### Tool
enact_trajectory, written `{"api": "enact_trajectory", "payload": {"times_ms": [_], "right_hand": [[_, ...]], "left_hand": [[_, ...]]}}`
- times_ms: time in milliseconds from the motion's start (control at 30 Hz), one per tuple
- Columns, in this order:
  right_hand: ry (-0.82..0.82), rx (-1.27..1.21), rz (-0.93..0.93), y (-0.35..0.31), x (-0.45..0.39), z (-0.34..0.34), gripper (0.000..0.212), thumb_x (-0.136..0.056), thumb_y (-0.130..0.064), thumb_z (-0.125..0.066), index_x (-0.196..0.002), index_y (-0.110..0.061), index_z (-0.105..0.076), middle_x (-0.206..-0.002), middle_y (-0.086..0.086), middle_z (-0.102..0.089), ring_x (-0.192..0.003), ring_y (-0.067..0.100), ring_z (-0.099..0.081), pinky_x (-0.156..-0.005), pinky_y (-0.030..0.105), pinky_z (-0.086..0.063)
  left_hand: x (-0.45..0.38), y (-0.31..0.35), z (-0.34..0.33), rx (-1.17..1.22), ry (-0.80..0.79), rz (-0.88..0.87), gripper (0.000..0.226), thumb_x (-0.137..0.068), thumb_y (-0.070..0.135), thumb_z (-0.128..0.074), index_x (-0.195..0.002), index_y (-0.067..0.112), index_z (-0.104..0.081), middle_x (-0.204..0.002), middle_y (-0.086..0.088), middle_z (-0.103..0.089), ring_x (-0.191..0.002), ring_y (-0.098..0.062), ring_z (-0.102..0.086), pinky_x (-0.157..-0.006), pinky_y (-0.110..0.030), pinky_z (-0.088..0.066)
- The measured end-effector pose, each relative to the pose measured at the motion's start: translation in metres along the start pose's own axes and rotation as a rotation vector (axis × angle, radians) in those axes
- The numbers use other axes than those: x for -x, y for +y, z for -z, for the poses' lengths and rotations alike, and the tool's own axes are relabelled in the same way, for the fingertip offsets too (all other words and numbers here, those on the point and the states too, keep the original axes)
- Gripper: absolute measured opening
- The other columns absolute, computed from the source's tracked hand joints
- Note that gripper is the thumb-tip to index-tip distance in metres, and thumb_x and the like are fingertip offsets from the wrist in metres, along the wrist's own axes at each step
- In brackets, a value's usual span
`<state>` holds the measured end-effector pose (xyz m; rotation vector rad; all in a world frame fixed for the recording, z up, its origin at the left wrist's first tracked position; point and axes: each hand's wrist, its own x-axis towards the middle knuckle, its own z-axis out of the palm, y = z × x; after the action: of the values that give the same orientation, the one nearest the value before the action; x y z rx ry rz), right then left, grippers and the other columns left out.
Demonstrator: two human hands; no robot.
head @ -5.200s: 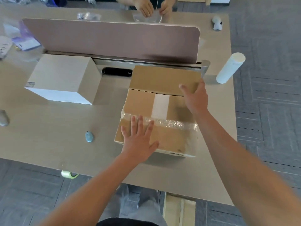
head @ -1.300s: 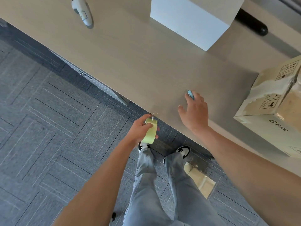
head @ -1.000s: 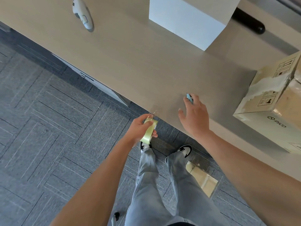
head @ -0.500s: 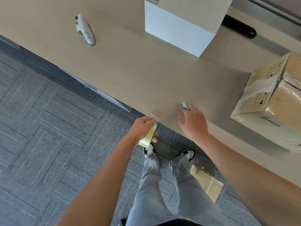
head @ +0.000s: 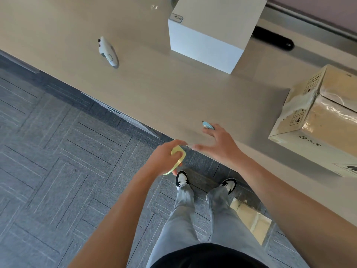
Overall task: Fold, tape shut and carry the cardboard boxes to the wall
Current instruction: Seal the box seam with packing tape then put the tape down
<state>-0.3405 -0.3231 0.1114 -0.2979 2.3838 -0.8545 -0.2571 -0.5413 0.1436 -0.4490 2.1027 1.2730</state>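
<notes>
Head view: the left hand grips a yellow-green tape roll just off the near edge of the surface, fingers curled round it. The right hand hovers over that edge with fingers spread and relaxed, holding nothing, its fingertips beside a small blue cutter. The cardboard box, partly taped, sits well apart at the far right. Risk, as I judge it: the thin clear tape end between the hands could stick back to the roll or twist if the right hand misses it
</notes>
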Motion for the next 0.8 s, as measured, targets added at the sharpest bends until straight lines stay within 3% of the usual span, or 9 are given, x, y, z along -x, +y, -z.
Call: {"api": "enact_trajectory", "payload": {"times_ms": [100,200,267,367,567,667,733,800], "right_hand": [[-0.083,-0.122,-0.036,-0.007,0.011,0.007,0.089,-0.069,-0.069,-0.086,-0.142,-0.024,-0.063,-0.148,-0.012,-0.050,-0.136,0.012,-0.049,-0.112,0.038,-0.040],[-0.101,-0.176,-0.002,-0.010,0.022,0.014,0.062,-0.074,-0.055,-0.089,-0.126,-0.026,-0.074,-0.135,-0.014,-0.061,-0.123,0.009,-0.057,-0.098,0.031,-0.041],[-0.029,-0.188,0.039,-0.010,0.031,0.018,0.037,-0.081,-0.044,-0.087,-0.111,-0.023,-0.081,-0.120,-0.012,-0.069,-0.111,0.015,-0.063,-0.094,0.036,-0.047],[0.121,-0.279,0.039,-0.005,0.047,0.030,0.014,-0.090,-0.030,-0.081,-0.095,-0.017,-0.083,-0.100,-0.008,-0.075,-0.097,0.018,-0.068,-0.089,0.038,-0.049],[0.345,-0.431,-0.039,0.011,0.101,0.080,0.015,-0.092,-0.029,-0.079,-0.089,-0.015,-0.079,-0.083,-0.019,-0.071,-0.066,-0.010,-0.058,-0.061,0.007,-0.035],[0.489,-0.450,-0.110,0.031,0.130,0.101,0.018,-0.092,-0.036,-0.078,-0.081,-0.022,-0.076,-0.066,-0.019,-0.065,-0.055,-0.003,-0.051,-0.054,0.010,-0.034],[0.589,-0.438,-0.167,0.047,0.148,0.114,0.018,-0.093,-0.039,-0.076,-0.082,-0.024,-0.075,-0.077,-0.017,-0.069,-0.061,-0.006,-0.055,-0.058,0.009,-0.035],[0.689,-0.440,-0.234,0.064,0.165,0.127,0.019,-0.094,-0.038,-0.075,-0.085,-0.020,-0.075,-0.083,-0.020,-0.067,-0.064,-0.013,-0.056,-0.060,0.008,-0.035]], "left_hand": [[0.014,0.007,0.004,-0.260,-0.027,-0.109,0.040,-0.104,0.026,-0.048,-0.139,0.046,-0.053,-0.084,0.004,-0.075,-0.054,-0.012,-0.073,-0.074,-0.033,-0.058],[0.023,0.022,0.011,-0.401,-0.020,-0.172,0.042,-0.105,0.029,-0.047,-0.142,0.047,-0.052,-0.080,0.007,-0.072,-0.055,-0.005,-0.071,-0.069,-0.027,-0.054],[0.027,0.035,0.014,-0.390,-0.034,-0.188,0.041,-0.104,0.027,-0.048,-0.141,0.044,-0.054,-0.076,0.006,-0.070,-0.054,-0.006,-0.072,-0.065,-0.025,-0.050],[0.027,0.056,0.011,-0.360,-0.066,-0.219,0.040,-0.104,0.024,-0.049,-0.140,0.041,-0.055,-0.073,0.002,-0.073,-0.054,-0.011,-0.073,-0.075,-0.029,-0.056],[0.018,0.117,-0.019,-0.408,-0.127,-0.330,0.041,-0.103,0.023,-0.053,-0.141,0.039,-0.054,-0.084,0.001,-0.076,-0.054,-0.015,-0.073,-0.084,-0.031,-0.056],[0.014,0.150,-0.046,-0.422,-0.172,-0.409,0.048,-0.102,0.026,-0.057,-0.147,0.041,-0.047,-0.096,-0.002,-0.076,-0.062,-0.015,-0.075,-0.091,-0.039,-0.057],[0.010,0.174,-0.067,-0.426,-0.151,-0.446,0.058,-0.100,0.033,-0.064,-0.152,0.041,-0.040,-0.102,-0.002,-0.074,-0.079,-0.018,-0.077,-0.096,-0.038,-0.055],[0.006,0.197,-0.089,-0.429,-0.121,-0.481,0.063,-0.097,0.041,-0.069,-0.153,0.039,-0.040,-0.112,-0.004,-0.073,-0.093,-0.022,-0.075,-0.090,-0.033,-0.054]]}}
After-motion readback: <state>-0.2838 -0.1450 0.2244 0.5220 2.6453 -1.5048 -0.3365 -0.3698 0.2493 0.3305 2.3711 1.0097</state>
